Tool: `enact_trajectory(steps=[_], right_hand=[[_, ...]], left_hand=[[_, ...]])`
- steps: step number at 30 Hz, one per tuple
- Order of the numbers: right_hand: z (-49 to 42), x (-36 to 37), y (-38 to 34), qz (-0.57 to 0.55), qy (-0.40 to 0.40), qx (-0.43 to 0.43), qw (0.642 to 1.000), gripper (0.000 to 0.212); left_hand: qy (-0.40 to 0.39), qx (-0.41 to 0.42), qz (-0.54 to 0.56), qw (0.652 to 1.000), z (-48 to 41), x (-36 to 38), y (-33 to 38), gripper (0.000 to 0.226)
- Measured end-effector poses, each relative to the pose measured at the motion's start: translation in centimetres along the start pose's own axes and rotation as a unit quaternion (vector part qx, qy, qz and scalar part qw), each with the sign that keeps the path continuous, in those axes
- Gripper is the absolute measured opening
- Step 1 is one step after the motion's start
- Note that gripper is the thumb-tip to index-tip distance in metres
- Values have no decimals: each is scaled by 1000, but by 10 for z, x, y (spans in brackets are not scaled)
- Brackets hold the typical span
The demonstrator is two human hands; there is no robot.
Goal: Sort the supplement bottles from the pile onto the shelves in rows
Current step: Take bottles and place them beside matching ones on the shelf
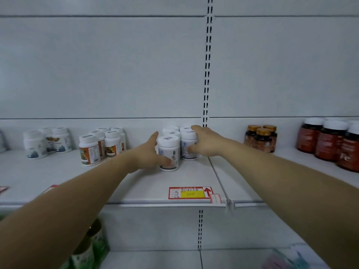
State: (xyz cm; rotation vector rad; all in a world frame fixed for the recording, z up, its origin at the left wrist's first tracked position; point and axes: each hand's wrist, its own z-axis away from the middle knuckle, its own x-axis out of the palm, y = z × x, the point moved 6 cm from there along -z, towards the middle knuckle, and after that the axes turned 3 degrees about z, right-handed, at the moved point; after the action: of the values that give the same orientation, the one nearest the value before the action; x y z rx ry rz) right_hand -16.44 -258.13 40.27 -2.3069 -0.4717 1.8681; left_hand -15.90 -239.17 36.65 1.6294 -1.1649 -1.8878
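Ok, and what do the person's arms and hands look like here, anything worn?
No sleeves reach into view on either side. The left hand and right hand are bare too: no gloves, and no rings, watch or wristband visible on fingers or wrists.

The white shelf [136, 183] bears a red-and-yellow price tag [189, 193] on its front lip. Straight behind that tag the pale-labelled bottles [168, 150] stand upright in two close files. Left of the tag and set back is a cluster of orange-labelled bottles [101, 144], with blue-labelled bottles [46, 141] further left; right of the tag, past the seam [217, 175] in the boards, stand gold-capped amber bottles [261, 137] and, furthest right, white-capped dark red bottles [330, 141].
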Motion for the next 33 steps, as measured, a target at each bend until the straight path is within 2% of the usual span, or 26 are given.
enact_trajectory(steps=[4,8,12,19,28,33], right_hand=[[-7,5,0,-15,-11,-12,1000,83],[-12,7,1,-33,-9,-20,999,75],[-12,3,6,-31,4,-24,999,68],[-11,3,4,-47,18,-49,998,62],[-15,7,1,-48,21,-45,998,65],[-15,6,5,-56,18,-41,997,66]], left_hand=[[-39,21,55,998,-5,3,0,118],[-75,87,73,991,-3,8,16,96],[-50,126,76,988,-4,19,28,96],[-10,106,42,993,-7,25,25,116],[15,85,7,996,-8,16,18,108],[15,57,15,998,-13,16,11,118]])
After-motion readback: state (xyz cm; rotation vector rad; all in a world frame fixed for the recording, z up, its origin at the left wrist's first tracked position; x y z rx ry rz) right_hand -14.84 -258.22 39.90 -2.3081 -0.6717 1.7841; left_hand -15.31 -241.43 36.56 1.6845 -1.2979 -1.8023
